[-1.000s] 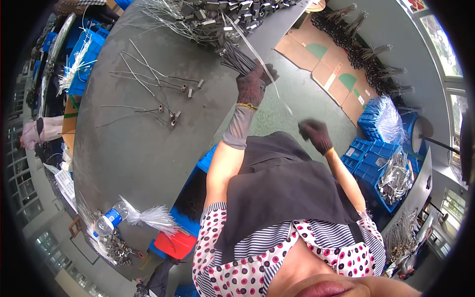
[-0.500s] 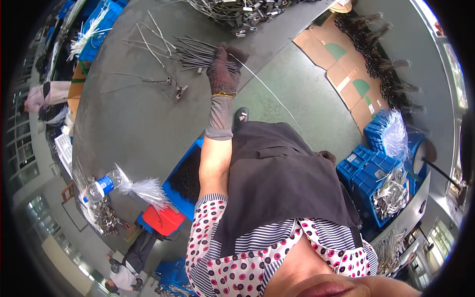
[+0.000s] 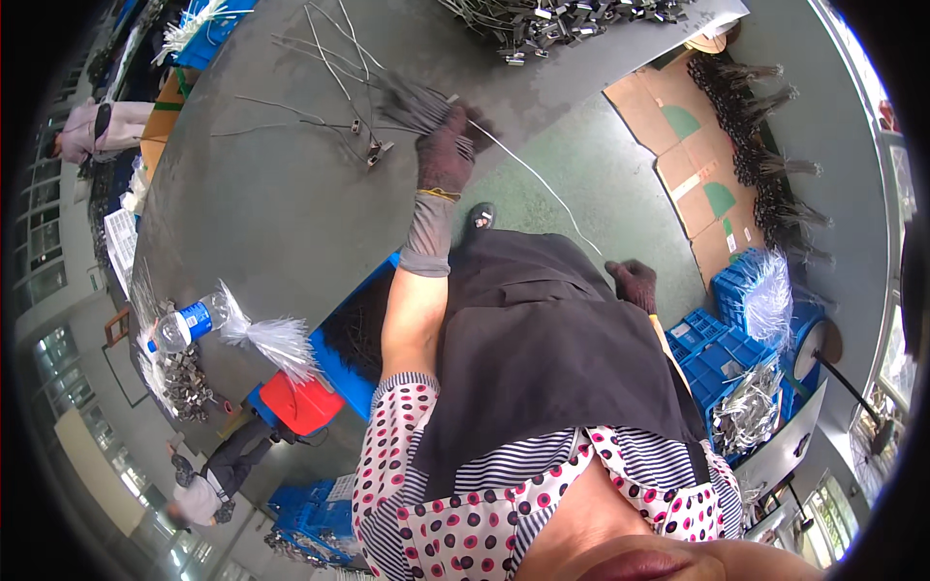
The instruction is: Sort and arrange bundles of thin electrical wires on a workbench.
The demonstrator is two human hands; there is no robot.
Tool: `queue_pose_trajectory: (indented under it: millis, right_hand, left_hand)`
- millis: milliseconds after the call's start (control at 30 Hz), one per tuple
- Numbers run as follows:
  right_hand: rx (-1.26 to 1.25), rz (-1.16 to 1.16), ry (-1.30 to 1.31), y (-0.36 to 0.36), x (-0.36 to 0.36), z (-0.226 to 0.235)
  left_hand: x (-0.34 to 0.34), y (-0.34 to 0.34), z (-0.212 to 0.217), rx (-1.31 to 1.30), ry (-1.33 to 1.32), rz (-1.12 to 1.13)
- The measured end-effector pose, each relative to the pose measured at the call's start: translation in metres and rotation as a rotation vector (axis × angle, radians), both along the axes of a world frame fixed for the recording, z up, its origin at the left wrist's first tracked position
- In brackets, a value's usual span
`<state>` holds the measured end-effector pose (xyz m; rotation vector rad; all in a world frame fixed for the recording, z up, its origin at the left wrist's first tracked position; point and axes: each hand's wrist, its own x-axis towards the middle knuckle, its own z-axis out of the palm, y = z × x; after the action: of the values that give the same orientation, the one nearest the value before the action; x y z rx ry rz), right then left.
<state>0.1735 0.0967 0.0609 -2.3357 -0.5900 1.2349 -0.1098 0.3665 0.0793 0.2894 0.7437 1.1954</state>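
Across the upper left of the frame: grey tabletop [image 3: 271,213], carrying loose wires [image 3: 334,73]. Centre: dark apron [image 3: 552,358]. Upper centre: bundle of dark wires [image 3: 415,105], motion-blurred, gripped by the left hand [image 3: 446,155]. Right of centre: right hand [image 3: 636,284], curled beside the apron; whether it holds anything, cannot tell. Between hands: thin white strip [image 3: 544,182], slanting from the left hand, far end near the right. Latest change: right hand, mostly hidden half a second ago, shows more fully; bundle seemingly supported by the left alone.

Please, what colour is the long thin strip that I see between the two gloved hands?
The strip is white, seen best in the head view.
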Motion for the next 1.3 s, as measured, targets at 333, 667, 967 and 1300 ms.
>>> queue_pose_trajectory:
  millis: [333,667,967,1300]
  right_hand:
    - [0.248,0.006,0.510,0.133,-0.072,0.013]
    - [0.404,0.131,0.814,0.250,-0.123,0.031]
    - [0.552,0.368,0.220,0.326,-0.142,0.038]
    - [0.456,0.218,-0.980,0.402,-0.079,0.088]
  left_hand:
    - [0.021,-0.012,0.019,-0.002,0.438,-0.145]
    - [0.002,0.029,0.002,0.036,0.660,-0.055]
    - [-0.008,0.054,-0.010,0.235,0.824,-0.168]
    - [-0.052,0.059,-0.011,0.257,1.468,0.226]
